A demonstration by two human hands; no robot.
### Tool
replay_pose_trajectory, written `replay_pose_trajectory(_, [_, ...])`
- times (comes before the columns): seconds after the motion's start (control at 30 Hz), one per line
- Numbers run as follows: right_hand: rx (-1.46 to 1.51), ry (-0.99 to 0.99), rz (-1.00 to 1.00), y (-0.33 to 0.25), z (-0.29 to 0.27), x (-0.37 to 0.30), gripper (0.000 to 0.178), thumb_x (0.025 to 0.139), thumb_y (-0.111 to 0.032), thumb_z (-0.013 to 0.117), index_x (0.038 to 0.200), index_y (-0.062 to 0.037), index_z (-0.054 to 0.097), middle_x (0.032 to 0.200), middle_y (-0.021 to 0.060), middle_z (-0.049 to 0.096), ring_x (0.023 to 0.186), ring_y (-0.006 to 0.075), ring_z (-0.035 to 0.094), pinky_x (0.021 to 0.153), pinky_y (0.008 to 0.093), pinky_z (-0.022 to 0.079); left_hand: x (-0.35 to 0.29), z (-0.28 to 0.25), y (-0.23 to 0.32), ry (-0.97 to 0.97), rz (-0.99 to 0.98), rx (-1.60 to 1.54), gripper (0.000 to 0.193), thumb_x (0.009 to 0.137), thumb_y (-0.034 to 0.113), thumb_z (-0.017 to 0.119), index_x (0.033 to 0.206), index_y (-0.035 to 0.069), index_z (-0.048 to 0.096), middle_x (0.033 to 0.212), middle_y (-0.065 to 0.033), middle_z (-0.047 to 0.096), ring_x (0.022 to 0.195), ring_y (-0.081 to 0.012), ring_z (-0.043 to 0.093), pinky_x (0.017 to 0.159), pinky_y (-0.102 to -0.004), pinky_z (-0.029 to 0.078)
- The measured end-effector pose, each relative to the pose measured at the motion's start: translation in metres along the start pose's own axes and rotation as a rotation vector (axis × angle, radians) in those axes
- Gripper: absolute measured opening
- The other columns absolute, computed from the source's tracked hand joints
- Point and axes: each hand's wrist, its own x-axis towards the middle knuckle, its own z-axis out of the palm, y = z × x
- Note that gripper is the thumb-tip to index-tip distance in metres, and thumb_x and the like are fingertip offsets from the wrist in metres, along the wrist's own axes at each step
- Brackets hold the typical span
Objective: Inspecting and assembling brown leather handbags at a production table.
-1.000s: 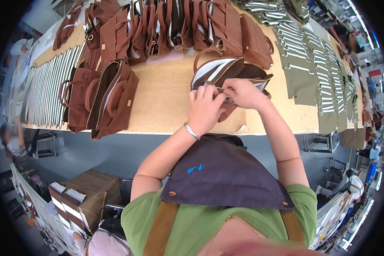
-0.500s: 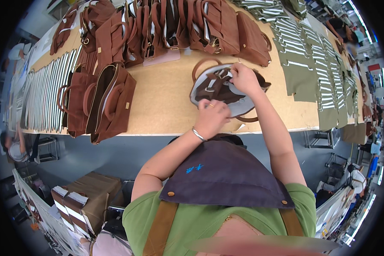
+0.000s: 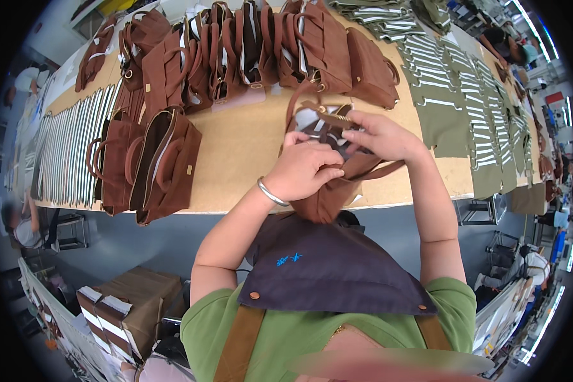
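A brown handbag (image 3: 325,198) is tilted in front of me at the table's near edge, its mouth facing up. Inside it show a dark lining and pale white-grey pieces. My left hand (image 3: 304,168) is closed over the left near side of the opening, fingertips dipping past the rim. At the right of the mouth, my right hand (image 3: 383,136) has its fingers and thumb bent around the edge, beside a strip of gold-toothed zipper (image 3: 337,117). One looped handle rises on the far left of the bag; another juts out to the right.
Two brown handbags (image 3: 165,169) stand at the left, near a row of white-edged strips (image 3: 76,146). Several more brown bags (image 3: 251,51) line the back. Olive pieces with white stripes (image 3: 442,121) cover the table's right side. Cardboard boxes (image 3: 134,290) sit behind me at lower left.
The handbag has tipped so its brown outer side now shows toward me, and a zipper end has come up at its mouth. My left hand has shifted left, my right hand right and lower.
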Motion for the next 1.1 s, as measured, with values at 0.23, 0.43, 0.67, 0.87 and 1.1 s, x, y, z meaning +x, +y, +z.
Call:
replay_pose_trajectory(0.23, [-0.430,-0.215,-0.103,-0.008,0.007,-0.002,0.032,0.097,-0.032,0.051,0.105,-0.0009,0.051,0.096,0.0229,0.063,0.091,0.0391,0.060,0.079,0.0422,0.046,0.013,-0.024,-0.013,-0.478,-0.146,-0.516,0.034,0.085,0.027,0.071,0.088,-0.005,0.061,0.080,-0.0105,0.067,0.073,-0.0135,0.062,0.067,-0.0316,0.049])
replay_pose_trajectory(0.43, [-0.511,-0.121,-0.016,-0.036,0.013,0.001,0.030,0.095,-0.029,0.054,0.107,-0.0015,0.054,0.093,0.0203,0.064,0.085,0.0380,0.060,0.075,0.0414,0.047,0.033,-0.045,0.001,-0.924,-0.160,-0.066,0.030,0.078,0.022,0.079,0.079,-0.004,0.064,0.065,-0.0046,0.062,0.062,-0.0113,0.055,0.058,-0.0295,0.045])
replay_pose_trajectory(0.67, [-0.153,-0.222,-0.110,-0.028,-0.004,-0.009,0.025,0.091,-0.024,0.063,0.097,-0.0012,0.055,0.081,0.0166,0.062,0.071,0.0307,0.057,0.067,0.0358,0.046,0.021,-0.037,0.010,-0.795,-0.067,-0.606,0.026,0.072,0.018,0.081,0.083,0.002,0.065,0.068,-0.0077,0.062,0.062,-0.0194,0.057,0.061,-0.0321,0.046])
replay_pose_trajectory(0.87, [-0.407,-0.088,-0.150,-0.047,0.001,-0.044,0.024,0.089,-0.022,0.064,0.098,-0.0003,0.060,0.083,0.0180,0.063,0.074,0.0317,0.059,0.069,0.0369,0.048,0.002,-0.050,0.031,-0.223,0.131,0.089,0.031,0.069,0.030,0.080,0.088,0.011,0.065,0.080,-0.0033,0.063,0.080,-0.0240,0.056,0.074,-0.0348,0.041])
replay_pose_trajectory(1.1, [-0.024,-0.139,-0.018,0.003,-0.002,-0.024,0.022,0.092,-0.017,0.059,0.102,0.0021,0.062,0.083,0.0087,0.064,0.079,0.0163,0.057,0.075,0.0321,0.047,-0.008,-0.012,0.021,-0.060,-0.044,-0.036,0.019,0.081,0.033,0.070,0.086,0.015,0.067,0.080,0.0007,0.063,0.081,-0.0222,0.055,0.078,-0.0339,0.036])
